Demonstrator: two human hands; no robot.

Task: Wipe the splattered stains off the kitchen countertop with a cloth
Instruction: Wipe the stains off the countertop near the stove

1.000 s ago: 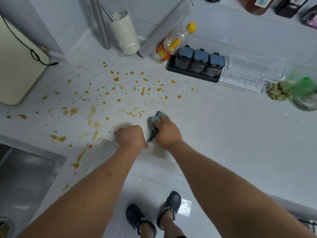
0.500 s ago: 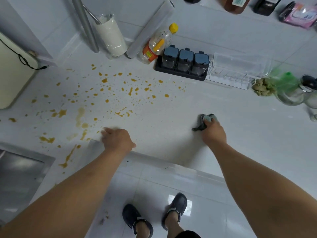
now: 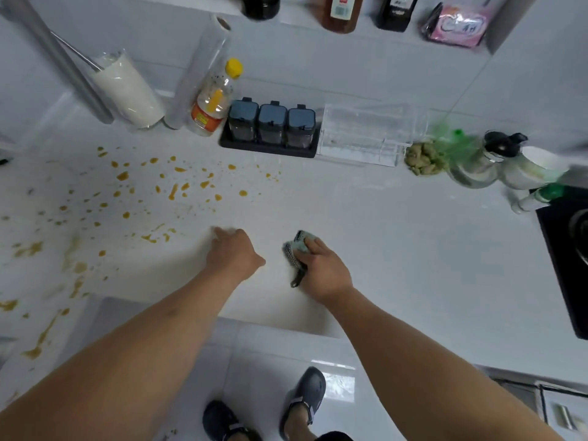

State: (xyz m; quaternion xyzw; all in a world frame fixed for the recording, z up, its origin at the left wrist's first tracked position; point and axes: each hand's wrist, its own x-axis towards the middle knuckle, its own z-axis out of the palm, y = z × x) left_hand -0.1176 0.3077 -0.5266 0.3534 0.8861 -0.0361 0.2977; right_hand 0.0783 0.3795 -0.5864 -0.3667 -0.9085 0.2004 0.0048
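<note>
Orange-brown stains (image 3: 173, 189) are spattered over the left half of the white countertop (image 3: 397, 237), with smeared streaks (image 3: 71, 256) toward the front left edge. My right hand (image 3: 321, 268) presses a small grey-green cloth (image 3: 297, 249) flat on the counter, right of the stains. My left hand (image 3: 234, 253) rests palm down on the counter beside it, fingers loosely curled and holding nothing, just right of the nearest drops.
Along the back wall stand a white-filled bag (image 3: 127, 87), a roll (image 3: 203, 68), a yellow-capped bottle (image 3: 214, 100), a tray of three dark spice jars (image 3: 272, 127) and a clear rack (image 3: 369, 135). Ginger (image 3: 424, 159) and a glass pot (image 3: 486, 163) sit right; a black hob (image 3: 566, 249) lies far right.
My right hand swept the cloth out to the right, then back left toward my left hand. My left hand stayed planted on the counter. The view shifted right.
</note>
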